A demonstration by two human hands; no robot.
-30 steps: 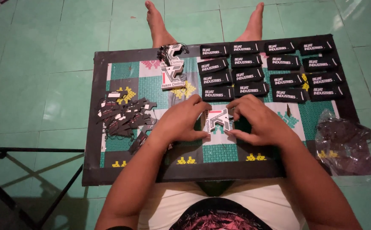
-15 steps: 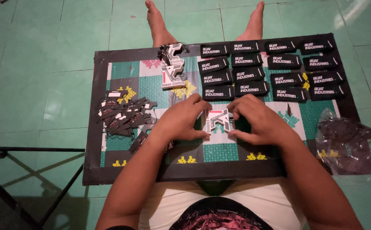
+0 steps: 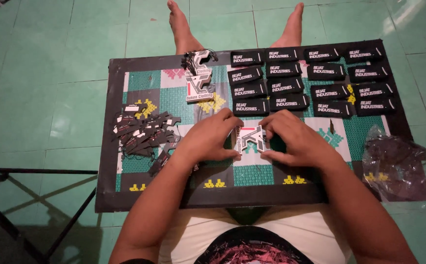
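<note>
Single head camera, looking steeply down, close over lap board (image 3: 125,195)

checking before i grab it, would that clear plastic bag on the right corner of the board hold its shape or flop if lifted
The clear plastic bag looks crumpled and thin, so it would probably sag and crinkle. It seems very light and might slide off the board edge it overhangs. Its glossy surface suggests a slippery grip.

Bare arms, white shorts (image 3: 291,234)

Both hands low, close together, palms down; left hand (image 3: 210,139) and right hand (image 3: 298,142) fingers curled inward, pinching.
</note>
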